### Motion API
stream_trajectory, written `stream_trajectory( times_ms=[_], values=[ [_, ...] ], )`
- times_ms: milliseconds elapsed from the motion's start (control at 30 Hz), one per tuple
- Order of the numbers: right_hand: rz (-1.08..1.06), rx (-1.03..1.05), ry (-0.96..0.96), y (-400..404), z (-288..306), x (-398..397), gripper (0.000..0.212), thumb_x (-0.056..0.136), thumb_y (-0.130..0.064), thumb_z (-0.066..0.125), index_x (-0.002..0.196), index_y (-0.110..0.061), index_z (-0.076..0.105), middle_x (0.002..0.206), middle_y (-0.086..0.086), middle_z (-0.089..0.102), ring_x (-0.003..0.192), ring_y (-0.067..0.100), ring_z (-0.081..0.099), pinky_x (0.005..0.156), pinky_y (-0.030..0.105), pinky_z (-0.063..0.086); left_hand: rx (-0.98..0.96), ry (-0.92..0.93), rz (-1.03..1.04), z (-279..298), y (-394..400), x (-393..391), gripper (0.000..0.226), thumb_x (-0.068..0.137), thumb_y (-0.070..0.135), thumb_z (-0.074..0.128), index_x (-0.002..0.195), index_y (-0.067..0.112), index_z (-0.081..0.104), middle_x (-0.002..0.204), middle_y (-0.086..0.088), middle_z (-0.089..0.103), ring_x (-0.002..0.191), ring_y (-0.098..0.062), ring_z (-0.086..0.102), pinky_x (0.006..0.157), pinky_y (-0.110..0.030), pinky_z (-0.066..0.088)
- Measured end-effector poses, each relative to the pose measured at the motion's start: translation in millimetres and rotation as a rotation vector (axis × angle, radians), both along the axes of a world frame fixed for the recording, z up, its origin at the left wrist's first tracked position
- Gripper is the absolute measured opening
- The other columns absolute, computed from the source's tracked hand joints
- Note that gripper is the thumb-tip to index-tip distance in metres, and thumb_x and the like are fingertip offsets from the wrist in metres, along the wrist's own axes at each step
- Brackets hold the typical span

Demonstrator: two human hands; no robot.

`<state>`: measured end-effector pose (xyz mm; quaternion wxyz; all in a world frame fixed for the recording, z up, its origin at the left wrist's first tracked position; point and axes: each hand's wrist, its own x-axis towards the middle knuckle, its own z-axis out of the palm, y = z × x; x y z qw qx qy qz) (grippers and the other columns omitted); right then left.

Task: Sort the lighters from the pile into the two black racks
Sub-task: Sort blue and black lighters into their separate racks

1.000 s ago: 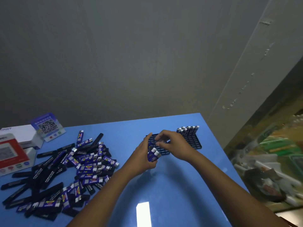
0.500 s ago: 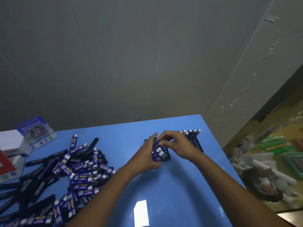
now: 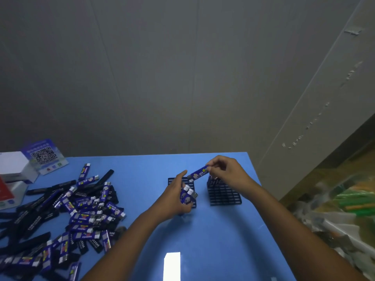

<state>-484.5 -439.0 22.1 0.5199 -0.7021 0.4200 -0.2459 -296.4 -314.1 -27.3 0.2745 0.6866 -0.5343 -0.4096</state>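
Pile (image 3: pixel 67 216): most of your stock is unsorted; blue and black lighters lie heaped across the left half of the desk (image 3: pixel 213 240), reaching the near-left edge.
Right rack (image 3: pixel 224 194): a few lighters stand in its far row, partly hidden behind your right hand; the near rows show bare slots.
Left rack (image 3: pixel 188 184): largely covered by your left hand; what it holds cannot be told.
Progress: judged early, with far more lying in the pile than standing in racks.
Left hand (image 3: pixel 176 196): held over the left rack, fingers curled round a small bunch of blue lighters (image 3: pixel 187 194), their white caps pointing up and far.
Right hand (image 3: pixel 227 172): raised over the far end of the right rack, thumb and fingertips pinching one blue lighter (image 3: pixel 197 173) by its right end; it hangs tilted between the two racks, above both.
Next step, as a judgement: you would turn that single lighter upright and seat it in a free slot.
Other items: white boxes (image 3: pixel 14 169) and a QR-code card (image 3: pixel 43 156) at the far-left corner.
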Motion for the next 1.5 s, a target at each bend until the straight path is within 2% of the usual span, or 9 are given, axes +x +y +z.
stream_trajectory(
  times_ms=[133,233,367,700,833,1033,1233,1367,1500],
  values=[
    [-0.040,0.151,-0.070,-13,-10,-32,0.004,0.091,-0.003,0.067,0.091,-0.006,0.065,0.081,0.013,0.074,0.075,0.023,0.068,0.079,0.042,0.056,0.002,0.001,0.077,-2,-9,-24,0.104,0.076,0.015,0.079,0.154,0.039,0.014,0.115,0.006,0.054,0.089,-0.010,0.065,0.069,-0.023,0.058],
    [-0.018,0.230,-0.135,-18,-15,-52,0.021,0.091,0.004,0.063,0.110,-0.004,0.061,0.080,0.013,0.070,0.076,0.027,0.070,0.082,0.036,0.058,-0.012,-0.006,0.119,-1,-14,-41,0.101,0.078,0.015,0.078,0.153,0.039,0.015,0.117,0.004,0.053,0.089,-0.010,0.064,0.057,-0.015,0.050],
    [0.050,0.309,-0.174,-24,-17,-70,0.043,0.092,0.007,0.061,0.128,-0.017,0.062,0.087,0.014,0.068,0.087,0.033,0.073,0.091,0.037,0.058,-0.004,-0.009,0.147,1,-20,-57,0.103,0.078,0.013,0.080,0.153,0.039,0.014,0.126,0.002,0.048,0.097,-0.011,0.061,0.060,-0.014,0.049],
    [-0.004,0.350,-0.116,-45,-13,-83,0.012,0.091,0.005,0.063,0.103,0.004,0.063,0.091,0.015,0.066,0.085,0.034,0.075,0.089,0.042,0.060,0.001,-0.014,0.195,9,-30,-74,0.104,0.079,0.006,0.080,0.154,0.035,0.015,0.123,0.003,0.045,0.097,-0.015,0.060,0.054,-0.014,0.051],
    [0.037,0.135,0.038,-51,-13,-83,0.016,0.085,0.000,0.070,0.086,-0.013,0.061,0.075,0.005,0.070,0.073,0.019,0.069,0.092,0.050,0.056,-0.014,-0.026,0.201,12,-36,-71,0.104,0.078,0.008,0.081,0.155,0.032,0.015,0.121,0.004,0.045,0.097,-0.013,0.058,0.066,-0.014,0.053],
    [0.156,-0.023,0.137,-65,-12,-83,0.051,0.077,-0.006,0.073,0.110,-0.041,0.055,0.082,0.015,0.070,0.073,0.030,0.070,0.075,0.046,0.058,-0.057,-0.017,0.208,15,-49,-70,0.103,0.078,0.005,0.081,0.155,0.029,0.017,0.114,0.003,0.047,0.100,-0.014,0.059,0.085,-0.024,0.057],
    [0.138,-0.060,0.204,-79,-20,-76,0.014,0.090,-0.012,0.072,0.095,-0.016,0.060,0.076,0.008,0.071,0.066,0.025,0.074,0.072,0.045,0.061,-0.055,-0.021,0.209,9,-55,-71,0.102,0.078,0.005,0.080,0.155,0.029,0.017,0.114,0.005,0.047,0.099,-0.013,0.059,0.081,-0.021,0.056],
    [0.208,-0.282,0.439,-80,-24,-77,0.024,0.081,-0.033,0.082,0.083,-0.016,0.065,0.071,-0.006,0.063,0.066,0.011,0.060,0.060,0.026,0.044,-0.045,-0.031,0.208,2,-57,-73,0.102,0.078,0.006,0.081,0.155,0.029,0.018,0.114,0.004,0.047,0.097,-0.013,0.060,0.074,-0.015,0.055],
    [0.213,-0.385,0.533,-80,-35,-72,0.034,0.079,-0.042,0.081,0.075,-0.014,0.064,0.069,-0.006,0.057,0.069,0.012,0.052,0.055,0.023,0.032,-0.039,-0.041,0.202,-3,-58,-76,0.102,0.078,0.007,0.081,0.155,0.030,0.017,0.115,0.004,0.046,0.095,-0.008,0.057,0.069,-0.010,0.052]
  ],
)
